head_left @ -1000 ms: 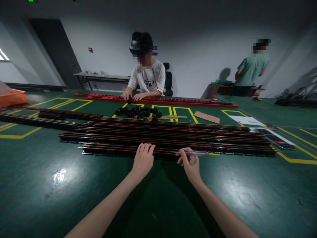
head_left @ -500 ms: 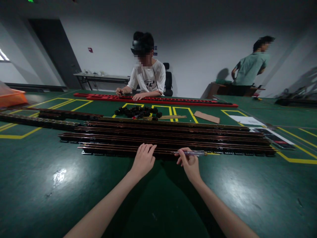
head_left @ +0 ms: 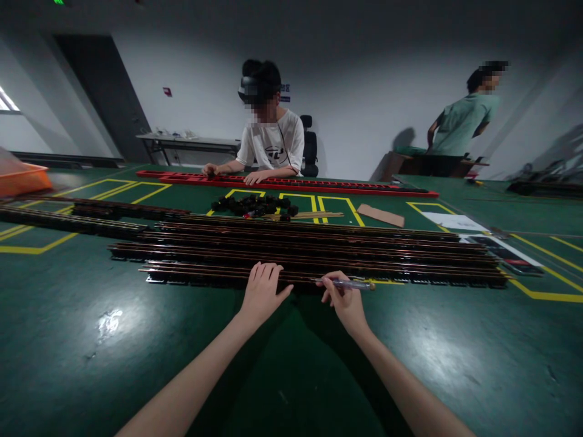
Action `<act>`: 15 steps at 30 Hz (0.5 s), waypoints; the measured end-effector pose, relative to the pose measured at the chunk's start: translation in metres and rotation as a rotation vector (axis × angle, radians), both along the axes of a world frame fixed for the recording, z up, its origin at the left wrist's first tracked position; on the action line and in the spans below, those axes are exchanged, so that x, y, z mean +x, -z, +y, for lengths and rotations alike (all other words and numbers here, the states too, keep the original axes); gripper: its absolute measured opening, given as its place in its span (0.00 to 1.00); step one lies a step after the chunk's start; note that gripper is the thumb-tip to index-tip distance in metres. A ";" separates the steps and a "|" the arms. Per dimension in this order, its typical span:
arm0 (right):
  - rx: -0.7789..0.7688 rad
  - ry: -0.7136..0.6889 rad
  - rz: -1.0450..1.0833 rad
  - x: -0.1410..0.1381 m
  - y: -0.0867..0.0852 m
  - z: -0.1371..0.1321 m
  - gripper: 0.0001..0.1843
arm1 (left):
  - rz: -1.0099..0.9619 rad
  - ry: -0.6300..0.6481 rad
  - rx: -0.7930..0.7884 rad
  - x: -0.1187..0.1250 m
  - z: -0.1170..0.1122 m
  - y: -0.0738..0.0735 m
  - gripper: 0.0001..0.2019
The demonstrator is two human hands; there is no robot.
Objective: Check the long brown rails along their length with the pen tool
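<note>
Close to me lies a long dark strip with copper-coloured rods [head_left: 195, 273]. My left hand [head_left: 264, 291] rests across its middle, fingers stretched over the rods and thumb apart to the right. To the right, my right hand [head_left: 345, 301] grips a slim screwdriver [head_left: 354, 284] with a clear handle. Its shaft points left along the strip's right part; whether the tip touches is too small to tell. Behind this strip, several similar long strips [head_left: 319, 246] lie side by side.
More dark strips [head_left: 104, 223] lie at left, by an orange bin [head_left: 25, 180]. Beyond are black small parts [head_left: 250, 205], thin sticks [head_left: 319, 215] and a tan flat piece [head_left: 381, 214]. Across the table, a co-worker [head_left: 273, 142] handles a red rail [head_left: 364, 186]. Another person [head_left: 464, 124] stands behind.
My right hand and the screwdriver have moved slightly left. My left thumb has spread away from the fingers. The nearest strip has shifted a little left. The co-worker's one hand has moved left.
</note>
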State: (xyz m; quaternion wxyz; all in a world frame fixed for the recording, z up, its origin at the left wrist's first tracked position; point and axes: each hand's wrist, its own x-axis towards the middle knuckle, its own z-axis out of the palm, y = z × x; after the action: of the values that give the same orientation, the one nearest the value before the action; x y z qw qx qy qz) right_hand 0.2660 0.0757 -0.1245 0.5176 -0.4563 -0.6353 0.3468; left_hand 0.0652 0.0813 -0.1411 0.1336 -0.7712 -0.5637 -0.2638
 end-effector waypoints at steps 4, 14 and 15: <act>0.001 0.010 -0.013 -0.001 -0.001 0.000 0.14 | 0.024 -0.014 -0.013 0.001 -0.001 0.001 0.20; 0.024 0.049 -0.035 0.001 0.000 0.000 0.16 | 0.062 -0.023 0.003 0.004 -0.003 -0.001 0.17; 0.023 0.052 -0.036 0.001 0.000 0.000 0.16 | 0.063 -0.022 0.006 0.004 -0.003 -0.002 0.17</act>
State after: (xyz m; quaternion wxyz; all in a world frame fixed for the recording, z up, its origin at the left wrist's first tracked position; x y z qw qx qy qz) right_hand 0.2674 0.0756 -0.1243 0.5204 -0.4727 -0.6363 0.3176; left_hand 0.0694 0.0780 -0.1396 0.1564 -0.7723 -0.5671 -0.2397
